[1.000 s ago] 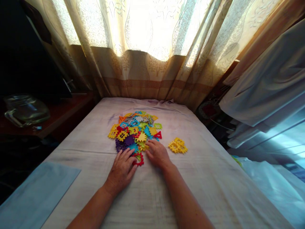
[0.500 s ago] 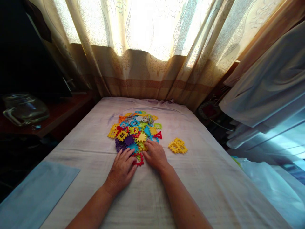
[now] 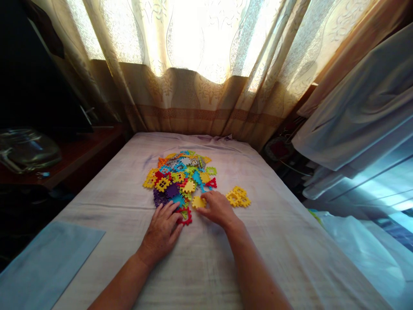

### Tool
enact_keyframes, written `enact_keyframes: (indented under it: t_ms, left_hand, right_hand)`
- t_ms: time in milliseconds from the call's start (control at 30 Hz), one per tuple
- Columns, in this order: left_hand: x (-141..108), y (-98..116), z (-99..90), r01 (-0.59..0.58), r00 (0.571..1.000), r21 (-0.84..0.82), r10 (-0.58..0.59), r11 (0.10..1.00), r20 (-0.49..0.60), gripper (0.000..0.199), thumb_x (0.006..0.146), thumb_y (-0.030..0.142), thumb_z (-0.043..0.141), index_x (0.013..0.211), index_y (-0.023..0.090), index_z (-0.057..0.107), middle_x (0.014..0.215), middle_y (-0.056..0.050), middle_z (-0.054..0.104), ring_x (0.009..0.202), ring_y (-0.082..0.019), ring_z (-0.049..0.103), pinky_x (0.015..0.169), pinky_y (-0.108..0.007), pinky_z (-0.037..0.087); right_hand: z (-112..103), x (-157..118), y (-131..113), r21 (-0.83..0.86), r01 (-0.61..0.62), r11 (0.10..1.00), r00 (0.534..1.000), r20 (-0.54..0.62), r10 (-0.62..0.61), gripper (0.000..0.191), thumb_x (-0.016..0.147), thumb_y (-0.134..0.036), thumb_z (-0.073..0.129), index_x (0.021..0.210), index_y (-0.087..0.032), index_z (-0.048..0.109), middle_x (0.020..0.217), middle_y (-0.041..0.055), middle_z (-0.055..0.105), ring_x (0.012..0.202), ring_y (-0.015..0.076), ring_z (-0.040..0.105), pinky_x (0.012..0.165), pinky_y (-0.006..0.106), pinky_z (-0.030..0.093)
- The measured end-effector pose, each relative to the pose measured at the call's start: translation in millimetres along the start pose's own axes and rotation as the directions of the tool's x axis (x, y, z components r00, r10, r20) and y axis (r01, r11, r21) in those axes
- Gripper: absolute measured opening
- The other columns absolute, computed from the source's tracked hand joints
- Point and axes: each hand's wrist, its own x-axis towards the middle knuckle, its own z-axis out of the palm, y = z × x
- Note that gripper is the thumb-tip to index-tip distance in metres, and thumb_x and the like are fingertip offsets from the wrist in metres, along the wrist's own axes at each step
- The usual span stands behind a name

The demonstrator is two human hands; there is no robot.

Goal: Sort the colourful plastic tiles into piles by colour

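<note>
A heap of colourful notched plastic pieces lies on the cloth-covered surface point(image 3: 213, 258). My left hand point(image 3: 162, 228) rests spread at the heap's near edge, its fingertips by a blue piece point(image 3: 177, 199) and a red frame piece point(image 3: 187, 216). Between the thumb and fingers of my right hand point(image 3: 217, 209) is the edge of a yellow square piece point(image 3: 198, 202), just right of the heap. A separate group of yellow pieces point(image 3: 238, 196) lies to the right of that hand. Purple pieces point(image 3: 160, 197) sit at the heap's left side.
A light blue sheet point(image 3: 48, 258) lies at the left front. Beyond the left edge, a glass vessel point(image 3: 29, 150) stands on a dark red shelf point(image 3: 77, 150). Curtains point(image 3: 193, 94) hang behind, and pale cloth point(image 3: 355, 107) hangs at the right.
My right hand has moved slightly right, drawing a yellow square piece out of the heap. My left hand has stayed at the near edge. The view has shifted a little.
</note>
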Motion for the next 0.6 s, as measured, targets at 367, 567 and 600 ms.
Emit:
enact_keyframes:
  t_ms: [367, 567, 600]
  left_hand:
    - [-0.2, -1.2, 1.2, 0.002, 1.000, -0.012, -0.002, 1.000, -0.013, 0.016, 0.091, 0.029, 0.049, 0.096, 0.025, 0.064, 0.133, -0.008, 0.061, 0.131, -0.027, 0.049, 0.110, -0.056, 0.034]
    - [-0.4, -2.1, 2.1, 0.008, 1.000, -0.020, -0.009, 1.000, -0.006, 0.016, 0.091, 0.029, 0.050, 0.096, 0.025, 0.065, 0.134, -0.009, 0.060, 0.131, -0.027, 0.049, 0.112, -0.055, 0.032]
    - [-0.4, -2.2, 2.2, 0.010, 1.000, -0.019, -0.010, 1.000, -0.006, 0.016, 0.091, 0.030, 0.050, 0.096, 0.025, 0.065, 0.134, -0.009, 0.060, 0.131, -0.027, 0.049, 0.112, -0.055, 0.032]
  right_hand:
    - [-47.4, -26.4, 104.8, 0.062, -0.559, 0.827, 0.822, -0.089, 0.562, 0.044, 0.077, -0.045, 0.067, 0.114, -0.019, 0.066, 0.107, 0.0095, 0.070, 0.096, 0.0242, 0.066, 0.079, 0.033, 0.048]
    - [-36.0, -37.0, 137.7, 0.035, -0.694, 0.719, 0.717, -0.060, 0.695, 0.050, 0.074, -0.050, 0.067, 0.113, -0.019, 0.068, 0.101, 0.0103, 0.073, 0.088, 0.0251, 0.069, 0.068, 0.031, 0.048]
    - [-33.8, -36.4, 138.3, 0.033, -0.687, 0.725, 0.724, -0.051, 0.688, 0.050, 0.073, -0.051, 0.067, 0.112, -0.020, 0.068, 0.099, 0.0099, 0.073, 0.086, 0.0246, 0.069, 0.067, 0.031, 0.048]
